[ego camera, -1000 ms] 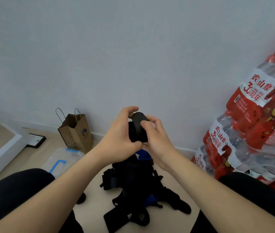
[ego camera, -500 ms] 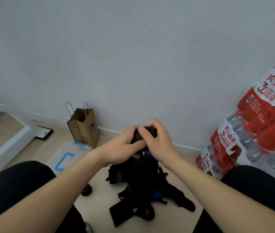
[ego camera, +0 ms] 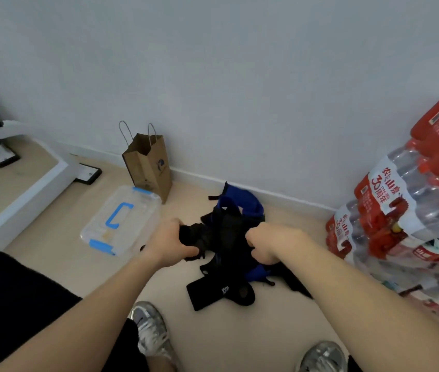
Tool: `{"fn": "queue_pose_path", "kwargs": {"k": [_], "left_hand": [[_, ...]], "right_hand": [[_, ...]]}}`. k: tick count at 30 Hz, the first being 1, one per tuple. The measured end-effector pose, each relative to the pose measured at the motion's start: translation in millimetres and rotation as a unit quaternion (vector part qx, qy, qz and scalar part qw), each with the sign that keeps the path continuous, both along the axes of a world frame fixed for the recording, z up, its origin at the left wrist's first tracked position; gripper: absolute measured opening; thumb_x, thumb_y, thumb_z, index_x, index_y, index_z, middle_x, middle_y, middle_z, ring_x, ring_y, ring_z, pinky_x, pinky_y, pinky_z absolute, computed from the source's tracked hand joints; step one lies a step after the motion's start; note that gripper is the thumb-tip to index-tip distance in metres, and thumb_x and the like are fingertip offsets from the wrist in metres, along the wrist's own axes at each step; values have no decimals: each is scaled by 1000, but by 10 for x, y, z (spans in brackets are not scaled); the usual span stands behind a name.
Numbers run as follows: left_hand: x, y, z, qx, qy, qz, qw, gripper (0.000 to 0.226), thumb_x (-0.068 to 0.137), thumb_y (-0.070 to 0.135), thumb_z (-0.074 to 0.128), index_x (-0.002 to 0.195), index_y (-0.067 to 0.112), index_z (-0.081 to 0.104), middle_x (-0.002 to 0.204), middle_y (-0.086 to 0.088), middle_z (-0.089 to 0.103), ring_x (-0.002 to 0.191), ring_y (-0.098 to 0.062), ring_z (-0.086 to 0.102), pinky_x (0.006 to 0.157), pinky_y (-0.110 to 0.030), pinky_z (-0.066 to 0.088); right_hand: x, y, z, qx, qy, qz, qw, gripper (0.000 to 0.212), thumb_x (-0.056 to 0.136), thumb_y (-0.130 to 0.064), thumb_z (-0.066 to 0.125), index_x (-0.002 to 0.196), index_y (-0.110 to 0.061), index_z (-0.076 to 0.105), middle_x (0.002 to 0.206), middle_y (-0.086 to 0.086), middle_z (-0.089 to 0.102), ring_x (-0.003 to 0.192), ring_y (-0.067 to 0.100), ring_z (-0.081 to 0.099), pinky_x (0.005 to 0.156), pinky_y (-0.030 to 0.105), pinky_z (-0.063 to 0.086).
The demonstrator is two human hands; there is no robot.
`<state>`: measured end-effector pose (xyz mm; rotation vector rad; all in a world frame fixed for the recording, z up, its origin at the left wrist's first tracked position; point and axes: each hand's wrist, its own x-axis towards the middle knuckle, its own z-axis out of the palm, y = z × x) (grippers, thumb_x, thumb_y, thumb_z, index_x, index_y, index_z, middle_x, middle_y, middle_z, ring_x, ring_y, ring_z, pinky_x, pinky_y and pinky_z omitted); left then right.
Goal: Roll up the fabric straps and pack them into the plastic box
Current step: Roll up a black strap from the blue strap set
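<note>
Black fabric fills the left hand: its fingers and thumb are curled round a bunched, partly rolled strap, held low just above the floor. The right hand is close by, fingers curled tightly inward against the heap of black and blue straps. I cannot tell whether they actually have hold of any fabric.

The heap lies on the floor near the wall's skirting edge, with one flat black strap bearing a small white mark spread at its near side.

Left of the left hand, and just beside it, sits the clear plastic box. Its lid is on, with a blue handle on top and blue latches at both ends. A faint yellowish patch shows through the plastic, too blurred to name, and no strap can be made out inside.

Behind the box's far corner, a brown paper bag stands upright against the wall, mouth open, contents hidden.

Shrink-wrapped packs of red-labelled water bottles are stacked along the right edge of the floor.

Two grey sneakers show at the bottom.
</note>
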<state>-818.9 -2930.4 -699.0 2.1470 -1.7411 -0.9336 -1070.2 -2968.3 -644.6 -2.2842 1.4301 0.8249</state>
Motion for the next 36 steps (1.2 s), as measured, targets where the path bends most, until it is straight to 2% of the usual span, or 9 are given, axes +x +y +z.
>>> {"fn": "queue_pose_path", "kwargs": {"k": [6,10,17,22,26,28,31,33,36], "left_hand": [[285,240,-872,135,-59,74,986,75,73,27,96,126,8,46,115,-9,60,106,-30,63,79,-39,58],[506,199,-1329,175,25,200,964,67,74,27,98,123,4,59,113,-8,61,103,-27,59,84,-37,53],[774,230,-2024,165,247,502,812,41,99,20,79,119,-10,58,113,-25,63,91,-40,68,75,-48,62],[746,163,-2208,93,214,576,783,75,106,35,63,152,-16,32,146,-32,55,128,-46,64,106,-57,57],[388,168,-2198,91,201,636,739,66,112,35,47,160,-5,28,159,-29,45,140,-46,54,110,-58,53],[166,262,-2164,143,210,586,769,47,109,30,46,140,-4,55,133,-27,68,112,-43,72,98,-53,61],[-208,372,-2068,220,183,361,888,27,102,20,49,97,-1,65,85,-24,74,79,-45,78,78,-56,67],[-456,404,-2008,283,171,195,923,16,99,14,50,107,9,63,96,-22,74,81,-43,79,67,-51,68],[-661,428,-2030,309,136,44,940,46,99,11,53,145,15,51,140,-19,62,124,-38,65,99,-43,58]], "right_hand": [[122,222,-742,69,-157,-100,980,17,109,-28,51,120,-24,64,115,4,68,96,22,66,83,39,59],[-74,460,-1365,125,-116,-122,978,26,109,-29,50,129,-22,66,119,4,66,94,22,65,77,34,54],[-530,616,-2004,218,-15,-206,954,31,111,-28,44,135,-16,60,139,9,61,121,28,62,103,39,53],[-437,525,-2148,143,-77,-269,949,45,91,-56,71,108,-23,46,102,-4,59,99,25,66,68,35,48],[-236,469,-2143,25,-165,-224,960,69,82,-60,82,126,-34,36,122,-2,44,104,25,56,78,39,53],[-134,460,-2144,20,-151,-151,977,56,90,-58,77,135,-38,51,128,-1,38,117,23,45,96,39,50],[15,479,-2185,-4,-149,-118,982,29,103,-41,68,129,-29,68,125,-1,46,120,24,43,103,38,46],[74,494,-2167,4,-213,-187,959,9,106,-29,65,113,-24,67,115,-1,57,112,23,54,90,36,49],[53,450,-2053,65,-353,-339,870,16,107,-16,64,94,-22,55,89,2,67,84,19,63,70,32,49]]}}
